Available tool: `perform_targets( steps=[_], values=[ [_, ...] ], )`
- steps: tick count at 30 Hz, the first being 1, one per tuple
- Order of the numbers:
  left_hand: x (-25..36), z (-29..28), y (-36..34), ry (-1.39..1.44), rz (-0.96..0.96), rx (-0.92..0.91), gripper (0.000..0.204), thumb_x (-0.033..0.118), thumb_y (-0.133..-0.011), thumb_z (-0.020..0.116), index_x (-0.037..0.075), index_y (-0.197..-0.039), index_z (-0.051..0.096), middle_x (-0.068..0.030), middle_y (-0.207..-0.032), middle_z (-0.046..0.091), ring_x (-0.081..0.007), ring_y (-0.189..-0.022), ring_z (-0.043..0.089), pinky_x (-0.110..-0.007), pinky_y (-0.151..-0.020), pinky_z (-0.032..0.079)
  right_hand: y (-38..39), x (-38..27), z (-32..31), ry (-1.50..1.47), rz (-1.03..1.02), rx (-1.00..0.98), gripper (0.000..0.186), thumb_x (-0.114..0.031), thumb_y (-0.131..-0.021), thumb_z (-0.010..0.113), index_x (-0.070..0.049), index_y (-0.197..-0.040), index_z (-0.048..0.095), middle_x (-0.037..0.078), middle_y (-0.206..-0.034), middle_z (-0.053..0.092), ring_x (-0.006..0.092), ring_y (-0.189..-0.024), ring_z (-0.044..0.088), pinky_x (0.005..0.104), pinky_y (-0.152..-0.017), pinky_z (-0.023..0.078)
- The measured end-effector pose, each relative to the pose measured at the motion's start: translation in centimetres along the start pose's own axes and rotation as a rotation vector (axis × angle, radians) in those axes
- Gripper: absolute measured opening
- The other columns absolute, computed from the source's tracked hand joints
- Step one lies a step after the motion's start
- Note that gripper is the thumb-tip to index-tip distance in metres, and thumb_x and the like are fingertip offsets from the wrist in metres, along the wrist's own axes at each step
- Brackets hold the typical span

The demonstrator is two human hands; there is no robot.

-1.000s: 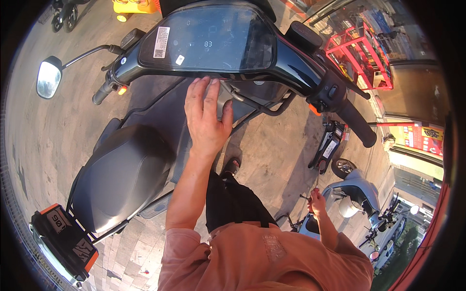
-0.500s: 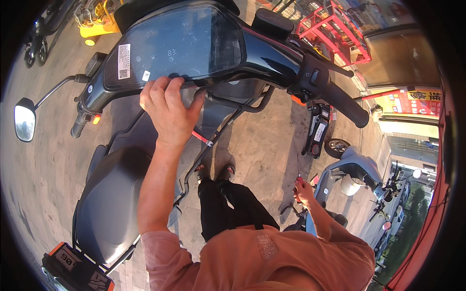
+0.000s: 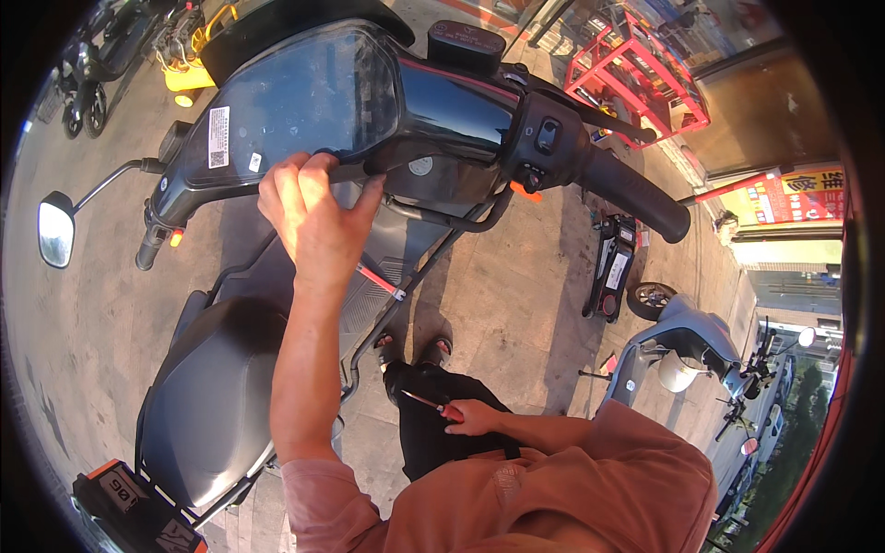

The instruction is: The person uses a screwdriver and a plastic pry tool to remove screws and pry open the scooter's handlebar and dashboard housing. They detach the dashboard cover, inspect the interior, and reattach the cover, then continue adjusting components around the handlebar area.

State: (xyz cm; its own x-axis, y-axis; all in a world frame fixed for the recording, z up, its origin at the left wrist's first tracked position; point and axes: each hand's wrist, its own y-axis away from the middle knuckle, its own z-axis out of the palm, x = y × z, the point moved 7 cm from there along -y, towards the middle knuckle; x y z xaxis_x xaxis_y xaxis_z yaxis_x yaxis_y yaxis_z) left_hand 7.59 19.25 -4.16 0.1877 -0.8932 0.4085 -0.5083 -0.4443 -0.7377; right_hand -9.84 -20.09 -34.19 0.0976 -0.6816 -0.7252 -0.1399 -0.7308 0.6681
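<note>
A black electric scooter stands before me, its glossy dashboard (image 3: 277,101) bearing a white label and a small white sticker. My left hand (image 3: 318,217) is closed over the dashboard's lower edge, fingers on top and thumb beneath. What the fingertips press on underneath is hidden. In front of my dark trousers, my right hand (image 3: 475,417) grips a screwdriver (image 3: 452,412) by its red handle, the thin shaft pointing up and left, away from the scooter. The right handlebar grip (image 3: 636,195) and its switch block extend to the right of the dashboard.
A red stick-like piece (image 3: 376,278) lies by the footboard. At left are the mirror (image 3: 56,230) and the seat (image 3: 217,396). Rightward on the paving are a black floor jack (image 3: 610,267) and a blue-grey scooter (image 3: 682,336) with a white bucket; a red rack (image 3: 636,69) stands beyond.
My right hand has swung the screwdriver from the far right in to my lap. My left hand stays at the dashboard edge. The dashboard and handlebar appear shifted left, and its lit digits no longer show.
</note>
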Motion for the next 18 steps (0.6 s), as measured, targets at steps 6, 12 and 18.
perform_targets(
  steps=[6, 12, 18],
  values=[
    [0.3, -0.1, -0.7, -0.013, 0.040, 0.001, 0.058, 0.020, -0.057, 0.093, 0.006, -0.101, 0.058, -0.0121, -0.104, 0.058, -0.0323, -0.100, 0.056, -0.045, -0.091, 0.044, -1.6, -1.7, 5.0, 0.138, -0.092, -0.208, 0.047, -0.031, -0.077, 0.078, -0.010, -0.116, 0.062, 0.015, -0.095, 0.066, 0.0343, -0.090, 0.066, 0.0425, -0.081, 0.051],
    [-0.1, 0.1, -0.5, 0.000, 0.044, 0.007, 0.059, 0.019, -0.056, 0.093, 0.006, -0.102, 0.058, -0.0128, -0.105, 0.058, -0.0331, -0.100, 0.055, -0.046, -0.089, 0.044, -1.1, -1.7, 4.7, 0.096, 0.016, -0.334, 0.042, -0.023, -0.081, 0.071, -0.010, -0.119, 0.061, 0.013, -0.089, 0.066, 0.0313, -0.087, 0.066, 0.0397, -0.080, 0.052],
    [0.0, 0.2, -0.1, 0.043, 0.062, 0.044, 0.063, 0.020, -0.055, 0.093, 0.006, -0.106, 0.058, -0.0141, -0.109, 0.056, -0.0355, -0.106, 0.052, -0.048, -0.091, 0.042, 2.7, -4.7, 6.5, -0.270, 0.068, -0.782, 0.031, -0.031, -0.093, 0.068, -0.008, -0.113, 0.062, -0.001, -0.090, 0.064, 0.0102, -0.083, 0.056, 0.0314, -0.078, 0.047]
  ],
)
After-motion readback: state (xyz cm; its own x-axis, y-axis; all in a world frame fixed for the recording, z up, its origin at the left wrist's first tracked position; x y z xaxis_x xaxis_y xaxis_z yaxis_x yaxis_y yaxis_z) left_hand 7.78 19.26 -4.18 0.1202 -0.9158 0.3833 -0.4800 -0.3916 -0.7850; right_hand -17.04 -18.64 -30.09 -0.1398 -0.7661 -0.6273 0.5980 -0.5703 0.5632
